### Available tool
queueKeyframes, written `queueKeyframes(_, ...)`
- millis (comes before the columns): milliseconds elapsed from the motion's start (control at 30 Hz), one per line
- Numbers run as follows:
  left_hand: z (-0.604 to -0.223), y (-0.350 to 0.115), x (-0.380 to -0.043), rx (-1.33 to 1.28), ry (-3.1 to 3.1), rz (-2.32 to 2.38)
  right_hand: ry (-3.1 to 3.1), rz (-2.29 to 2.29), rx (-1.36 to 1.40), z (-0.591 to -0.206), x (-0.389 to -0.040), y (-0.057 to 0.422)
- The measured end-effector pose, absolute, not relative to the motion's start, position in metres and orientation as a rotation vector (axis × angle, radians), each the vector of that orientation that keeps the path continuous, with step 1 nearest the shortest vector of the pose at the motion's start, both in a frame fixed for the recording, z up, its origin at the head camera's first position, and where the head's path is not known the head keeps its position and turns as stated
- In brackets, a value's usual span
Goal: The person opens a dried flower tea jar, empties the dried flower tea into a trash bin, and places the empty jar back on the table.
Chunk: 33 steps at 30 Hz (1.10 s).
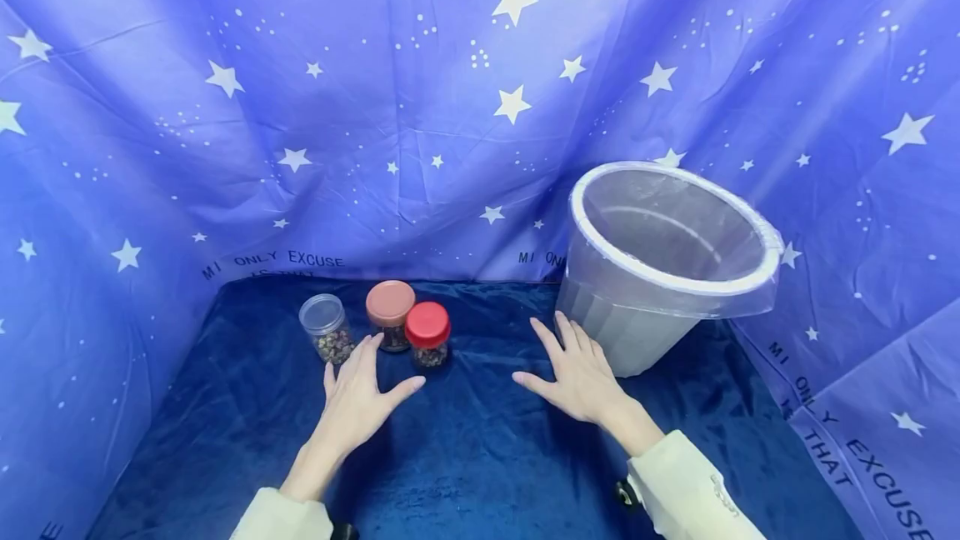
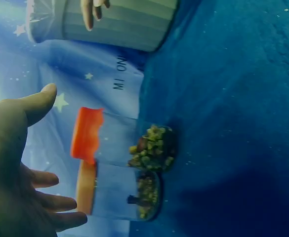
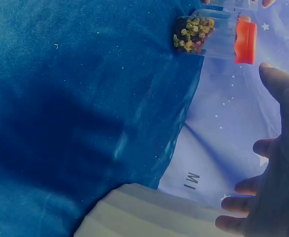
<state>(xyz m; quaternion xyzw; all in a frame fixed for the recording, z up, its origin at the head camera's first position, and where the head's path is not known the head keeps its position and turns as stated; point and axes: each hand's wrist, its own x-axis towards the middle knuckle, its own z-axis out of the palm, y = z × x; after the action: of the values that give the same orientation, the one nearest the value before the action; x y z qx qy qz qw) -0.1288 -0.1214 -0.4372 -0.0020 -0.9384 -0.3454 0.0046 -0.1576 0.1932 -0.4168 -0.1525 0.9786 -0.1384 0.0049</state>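
Note:
Three small clear jars with dried bits in the bottom stand in a group at the back left: one with a clear lid [image 1: 322,315], one with a pink lid [image 1: 391,303], one with a red lid [image 1: 427,325]. My left hand [image 1: 354,407] hovers just in front of them, fingers spread and holding nothing. In the left wrist view the red-lidded jar [image 2: 118,138] and pink-lidded jar [image 2: 115,192] stand side by side. My right hand [image 1: 583,375], also spread and holding nothing, is near the front left of a pale bin [image 1: 637,327]; contact is not certain.
A clear plastic liner [image 1: 735,302] folds over the bin's white rim. Dark blue cloth [image 1: 480,457] covers the table. Purple star-printed curtains [image 1: 360,107] hang behind and on both sides.

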Motion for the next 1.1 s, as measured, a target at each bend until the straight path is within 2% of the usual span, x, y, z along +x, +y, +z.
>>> queueKeyframes(233,-0.453,-0.121,-0.137,0.064,-2.958,-1.071,3.032,-0.450,-0.561,-0.413,-0.169,0.181)
queueKeyframes(733,-0.488,-0.108,-0.152,0.025,-2.979,-0.886,2.865,-0.390,-0.596,-0.416,-0.198,0.150)
queueKeyframes(1100,-0.497,-0.090,-0.163,0.166,-2.970,-1.131,2.805,-0.485,-0.577,-0.422,-0.219,0.124)
